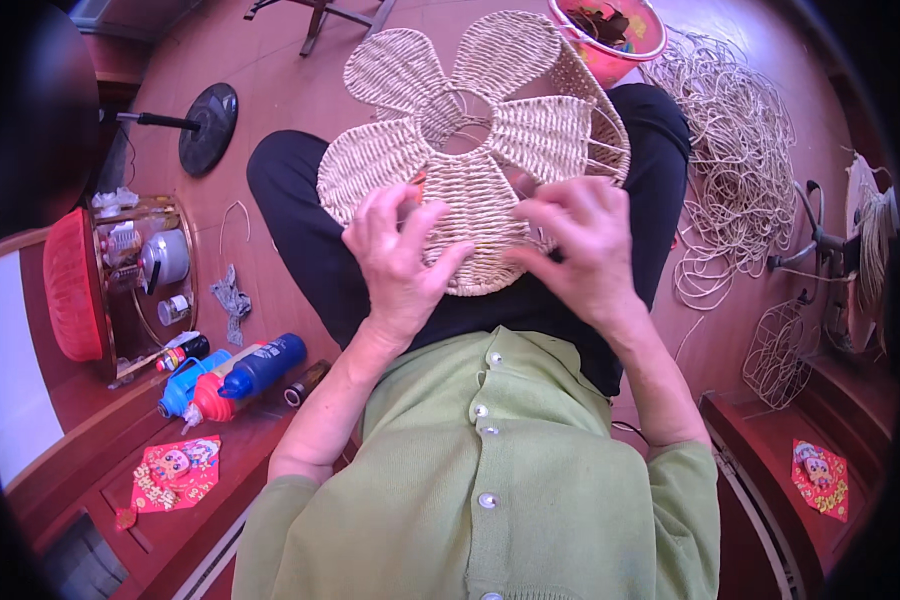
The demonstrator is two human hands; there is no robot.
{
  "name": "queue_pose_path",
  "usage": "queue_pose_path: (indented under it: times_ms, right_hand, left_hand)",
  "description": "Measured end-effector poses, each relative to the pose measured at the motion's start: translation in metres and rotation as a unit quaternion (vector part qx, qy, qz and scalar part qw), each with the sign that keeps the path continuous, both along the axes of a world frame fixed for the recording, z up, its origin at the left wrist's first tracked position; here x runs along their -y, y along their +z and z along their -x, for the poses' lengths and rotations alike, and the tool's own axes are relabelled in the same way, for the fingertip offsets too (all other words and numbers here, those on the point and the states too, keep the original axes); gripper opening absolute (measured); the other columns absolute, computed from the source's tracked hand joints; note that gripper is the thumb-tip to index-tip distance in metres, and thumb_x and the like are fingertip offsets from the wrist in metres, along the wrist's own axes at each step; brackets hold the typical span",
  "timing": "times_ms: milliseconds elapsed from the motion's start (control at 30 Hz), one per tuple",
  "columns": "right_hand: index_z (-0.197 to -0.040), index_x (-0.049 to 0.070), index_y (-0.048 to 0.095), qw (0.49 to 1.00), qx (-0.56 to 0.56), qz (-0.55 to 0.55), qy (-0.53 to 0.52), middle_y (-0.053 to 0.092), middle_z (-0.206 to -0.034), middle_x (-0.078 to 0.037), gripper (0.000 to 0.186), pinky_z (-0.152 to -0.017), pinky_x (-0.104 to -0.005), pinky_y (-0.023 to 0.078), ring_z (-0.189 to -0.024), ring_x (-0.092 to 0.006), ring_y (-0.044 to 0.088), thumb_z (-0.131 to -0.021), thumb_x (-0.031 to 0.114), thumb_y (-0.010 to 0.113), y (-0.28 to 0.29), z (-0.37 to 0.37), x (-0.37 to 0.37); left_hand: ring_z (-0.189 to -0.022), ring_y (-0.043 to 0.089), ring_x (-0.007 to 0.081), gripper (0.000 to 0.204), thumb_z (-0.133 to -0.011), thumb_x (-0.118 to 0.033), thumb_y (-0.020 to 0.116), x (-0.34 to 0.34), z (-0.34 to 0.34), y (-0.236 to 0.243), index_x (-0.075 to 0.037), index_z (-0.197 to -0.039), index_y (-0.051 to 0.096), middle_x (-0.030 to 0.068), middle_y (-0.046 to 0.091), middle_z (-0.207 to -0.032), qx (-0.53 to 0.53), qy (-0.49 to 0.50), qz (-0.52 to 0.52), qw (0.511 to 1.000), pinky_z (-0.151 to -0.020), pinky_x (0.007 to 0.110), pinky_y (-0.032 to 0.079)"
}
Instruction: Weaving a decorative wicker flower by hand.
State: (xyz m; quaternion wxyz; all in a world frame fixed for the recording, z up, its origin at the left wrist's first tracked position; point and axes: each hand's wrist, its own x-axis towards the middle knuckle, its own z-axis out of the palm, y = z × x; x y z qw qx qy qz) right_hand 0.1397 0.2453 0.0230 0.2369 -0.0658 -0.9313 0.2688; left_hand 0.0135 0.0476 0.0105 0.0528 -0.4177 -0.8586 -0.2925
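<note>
A woven straw-rope flower (545, 130) with several rounded petals and a round hole in its middle lies across my lap. Its nearest petal (470, 215) sits between my two hands. My left hand (400, 255) rests at that petal's left edge, fingers and thumb spread apart. At the right edge of the same petal, my right hand (585, 240) has its fingers curled and its thumb bent toward them; whatever lies between them is too small to make out. Bare ribs and a woven side band (610, 135) show at the flower's right.
A loose heap of straw rope (725, 150) covers the floor to the right. A pink basin (625, 50) with scraps stands ahead. Bottles (265, 365) lie on the wooden bench at left, near a red basket (73, 285) and a small rack. A black round-based stand (210, 130) is at far left.
</note>
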Motion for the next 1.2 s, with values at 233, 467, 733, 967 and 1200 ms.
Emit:
queue_pose_path:
  times_ms: [233, 467, 733, 967, 1200]
  right_hand:
    - [-0.090, 0.006, 0.071, 0.976, -0.091, 0.147, -0.133, 0.067, -0.086, -0.006, 0.013, -0.072, -0.0363, 0.050, -0.082, -0.0243, 0.062, -0.081, 0.002, 0.078, -0.019, -0.004, -0.019]
    - [-0.092, 0.005, 0.072, 0.988, -0.073, 0.090, -0.098, 0.067, -0.086, -0.006, 0.014, -0.071, -0.0361, 0.050, -0.081, -0.0243, 0.062, -0.080, 0.002, 0.079, -0.020, -0.015, -0.021]
    - [-0.100, 0.007, 0.073, 0.984, -0.099, -0.090, -0.118, 0.067, -0.105, -0.008, 0.019, -0.088, -0.0422, 0.050, -0.102, -0.0304, 0.063, -0.083, 0.012, 0.079, 0.000, 0.012, -0.059]
    - [-0.098, 0.006, 0.072, 0.994, 0.001, -0.109, 0.025, 0.068, -0.098, -0.009, 0.023, -0.086, -0.0434, 0.050, -0.097, -0.0287, 0.065, -0.097, 0.028, 0.067, 0.000, 0.087, -0.093]
    - [-0.096, 0.003, 0.070, 0.979, 0.198, -0.010, -0.055, 0.071, -0.082, -0.012, 0.037, -0.079, -0.0426, 0.051, -0.082, -0.0278, 0.069, -0.101, 0.039, 0.061, 0.007, 0.097, -0.068]
  left_hand:
    - [-0.139, 0.045, 0.0362, 0.026, -0.071, -0.022, 0.088, -0.011, 0.002, -0.002, -0.012, -0.091, 0.075, 0.0136, 0.057, -0.144, 0.026, -0.045, -0.056, 0.997, -0.115, 0.046, 0.029]
    - [-0.133, 0.050, 0.0328, 0.014, -0.080, -0.004, 0.075, -0.012, 0.009, -0.009, -0.009, -0.092, 0.071, 0.0142, 0.062, -0.137, 0.107, 0.022, -0.134, 0.985, -0.113, 0.043, 0.033]
    - [-0.105, 0.059, 0.0157, 0.031, -0.101, -0.007, 0.059, 0.037, -0.001, -0.009, 0.001, -0.132, 0.058, 0.0046, 0.070, -0.090, 0.171, 0.112, -0.051, 0.978, -0.106, 0.035, 0.040]
    - [-0.102, 0.064, 0.0179, 0.052, -0.103, -0.022, 0.054, 0.004, -0.011, -0.009, -0.002, -0.150, 0.046, 0.0048, 0.073, -0.096, 0.095, 0.072, -0.014, 0.993, -0.113, 0.043, 0.024]
    - [-0.092, 0.062, 0.0177, 0.052, -0.097, -0.018, 0.061, -0.017, -0.004, -0.003, -0.004, -0.146, 0.050, 0.0014, 0.068, -0.094, 0.102, 0.111, -0.045, 0.988, -0.100, 0.040, 0.029]
